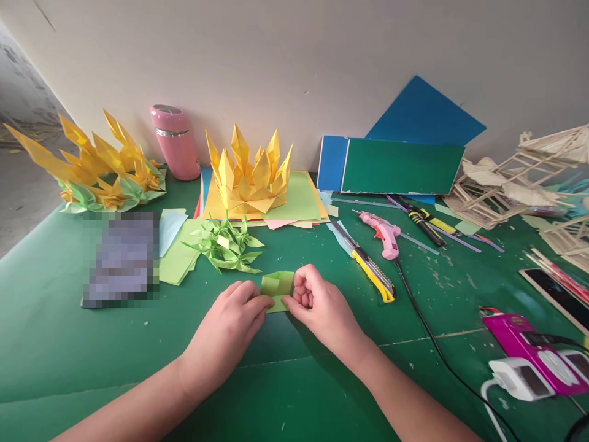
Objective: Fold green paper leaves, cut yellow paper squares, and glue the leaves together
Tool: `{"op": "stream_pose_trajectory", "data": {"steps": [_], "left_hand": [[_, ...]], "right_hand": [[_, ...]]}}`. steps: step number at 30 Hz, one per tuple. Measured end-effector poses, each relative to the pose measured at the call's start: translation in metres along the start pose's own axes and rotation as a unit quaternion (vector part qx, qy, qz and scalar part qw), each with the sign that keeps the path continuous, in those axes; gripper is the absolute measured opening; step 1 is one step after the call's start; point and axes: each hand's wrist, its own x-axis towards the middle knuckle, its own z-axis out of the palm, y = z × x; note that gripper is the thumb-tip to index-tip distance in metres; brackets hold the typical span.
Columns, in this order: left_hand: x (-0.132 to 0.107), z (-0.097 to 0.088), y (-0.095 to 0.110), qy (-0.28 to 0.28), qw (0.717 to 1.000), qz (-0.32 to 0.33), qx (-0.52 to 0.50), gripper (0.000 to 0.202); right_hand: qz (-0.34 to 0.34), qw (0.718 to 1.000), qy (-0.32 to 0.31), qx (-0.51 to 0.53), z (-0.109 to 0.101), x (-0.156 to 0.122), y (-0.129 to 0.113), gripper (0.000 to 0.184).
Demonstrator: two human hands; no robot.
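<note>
Left hand [232, 319] and right hand [324, 310] gripped opposite edges of a small green paper [278, 283], thumbs and curled fingers pressing its creased, matte surface, low at the middle of the scuffed green counter [276, 393]. At far left stood a spiky yellow-orange paper crown [110, 156] trimmed with pale green leaf shapes, then a pixelated dark rectangle [126, 258], a glossy pink flask [178, 153] with a metallic band and flat light green sheets [177, 261]. Beyond the left hand lay pointed green paper flowers [225, 239]; behind them, a pleated yellow crown [253, 184] sat on layered coloured sheets [301, 193]. Farther right came a yellow-handled utility knife [375, 275], a pink plastic glue gun [385, 234], a smooth rectangular green board [402, 169] leaning on the wall, and a lattice of thin wooden sticks [494, 184].
</note>
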Motion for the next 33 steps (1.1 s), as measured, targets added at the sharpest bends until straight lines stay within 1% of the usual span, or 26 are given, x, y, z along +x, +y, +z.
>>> {"op": "stream_pose_trajectory", "data": {"steps": [2, 5, 12, 15, 19, 24, 27, 33], "left_hand": [[-0.002, -0.001, 0.000, 0.002, 1.000, 0.007, 0.012, 0.031], [-0.003, -0.003, 0.001, -0.009, 0.999, 0.024, 0.030, 0.033], [-0.007, -0.001, 0.006, -0.025, 0.997, 0.055, 0.049, 0.030], [-0.009, 0.000, 0.005, -0.053, 0.995, 0.052, 0.062, 0.032], [-0.009, -0.001, 0.006, -0.104, 0.988, 0.055, 0.095, 0.044], [-0.005, -0.004, 0.012, -0.136, 0.979, 0.045, 0.145, 0.043], [-0.003, -0.005, 0.014, -0.138, 0.978, 0.040, 0.153, 0.040], [-0.003, -0.005, 0.014, -0.115, 0.981, 0.040, 0.149, 0.037]], "right_hand": [[0.007, 1.000, 0.002, -0.013, -0.002, 0.000, 0.000, 0.025], [0.016, 0.999, 0.002, -0.033, -0.003, 0.000, 0.000, 0.028], [0.012, 0.999, 0.011, -0.042, -0.003, 0.002, 0.003, 0.026], [0.014, 0.999, 0.014, -0.039, -0.003, 0.002, 0.003, 0.026], [0.015, 0.999, 0.013, -0.041, -0.003, 0.002, 0.004, 0.027], [0.014, 0.999, 0.011, -0.038, -0.002, -0.001, 0.001, 0.028], [0.006, 0.999, 0.004, -0.048, -0.001, -0.003, -0.002, 0.029], [-0.027, 0.997, -0.019, -0.071, -0.003, -0.005, -0.002, 0.029]]}}
